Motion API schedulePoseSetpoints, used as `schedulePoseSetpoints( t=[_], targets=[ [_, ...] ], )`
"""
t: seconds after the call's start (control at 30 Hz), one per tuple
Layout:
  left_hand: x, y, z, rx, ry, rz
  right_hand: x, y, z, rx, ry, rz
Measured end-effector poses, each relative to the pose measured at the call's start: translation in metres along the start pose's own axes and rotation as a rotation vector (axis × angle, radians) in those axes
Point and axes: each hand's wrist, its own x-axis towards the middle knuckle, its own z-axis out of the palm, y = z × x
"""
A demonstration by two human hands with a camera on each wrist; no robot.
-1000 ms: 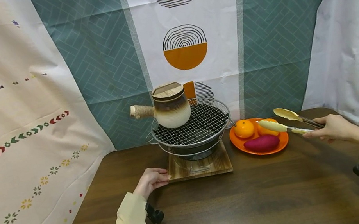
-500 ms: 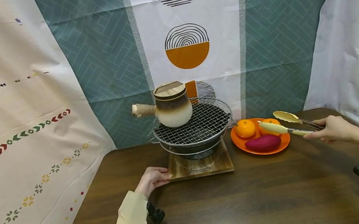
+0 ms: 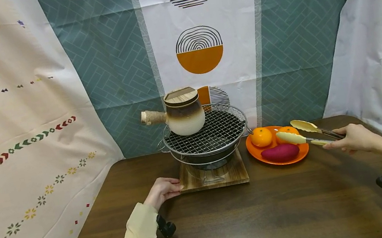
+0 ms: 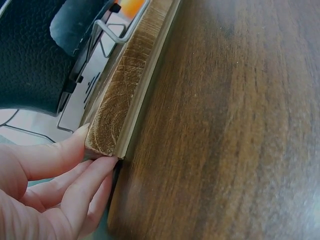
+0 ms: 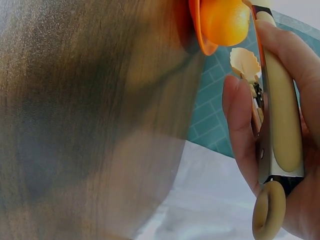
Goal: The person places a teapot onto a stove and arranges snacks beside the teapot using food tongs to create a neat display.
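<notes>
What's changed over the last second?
The tongs in the right hand dipped slightly toward the plate; the head view also drifted a little. Nothing grasped or released. Unchanged: left hand pinching the wooden board, pot on the grill, oranges and sweet potato on the plate.

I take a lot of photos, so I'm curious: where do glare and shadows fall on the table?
Head view: pale glare on the table at the picture's bottom edge, a dark shadow below the right hand; left wrist view: whitish sheen at the lower right; right wrist view: broad, soft-edged shadow, with a streak pointing toward the orange plate.
</notes>
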Motion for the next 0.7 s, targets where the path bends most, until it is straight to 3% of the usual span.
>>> schedulePoseSetpoints(
  t=[0.7],
  targets=[
    [-0.0025,0.0008,-0.0002,-0.008,-0.001,-0.015,0.0035,-0.0027,0.0028,-0.014,-0.019,0.012]
  ],
)
